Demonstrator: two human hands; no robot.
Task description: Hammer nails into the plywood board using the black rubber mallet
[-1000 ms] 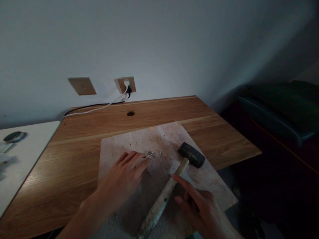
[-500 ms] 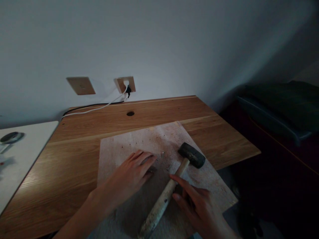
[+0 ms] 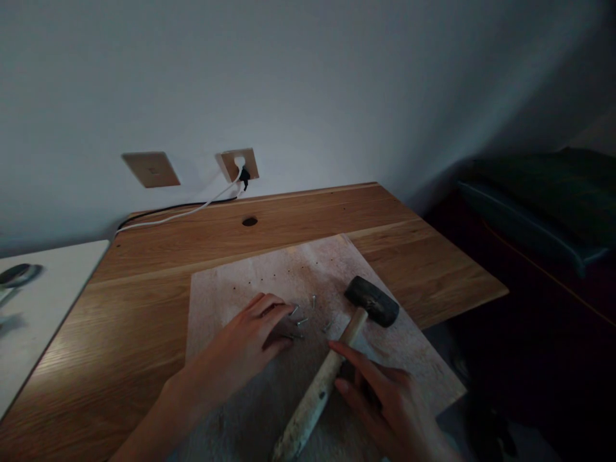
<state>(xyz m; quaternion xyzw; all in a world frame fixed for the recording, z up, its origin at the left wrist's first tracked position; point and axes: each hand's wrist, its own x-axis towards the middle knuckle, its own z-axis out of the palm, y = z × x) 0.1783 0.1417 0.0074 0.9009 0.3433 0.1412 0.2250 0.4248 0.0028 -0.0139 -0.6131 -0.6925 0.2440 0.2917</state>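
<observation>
My left hand (image 3: 255,327) is over the pale wooden board (image 3: 216,308), thumb apart from the fingers. Several small metal screws (image 3: 302,321) lie loose by its fingertips; one is partly under the hand. Another screw (image 3: 314,300) lies farther back. A rubber mallet (image 3: 308,401) rests slantwise on the board, its black head at the upper right and its worn pale handle toward me. My right hand (image 3: 380,398) is closed at the middle of the handle, with index finger and thumb against it; its other fingers curl under, partly hidden.
A row of small holes (image 3: 274,275) runs across the back of the board. Beneath is a wooden desk (image 3: 139,301) with a cable hole (image 3: 249,221). Cables run from a wall socket (image 3: 239,164). A white surface (image 3: 52,301) adjoins on the left.
My left hand has drawn back a little to the left, and more screws show beside its fingertips. The right hand and mallet have stayed nearly still. The view has shifted slightly.
</observation>
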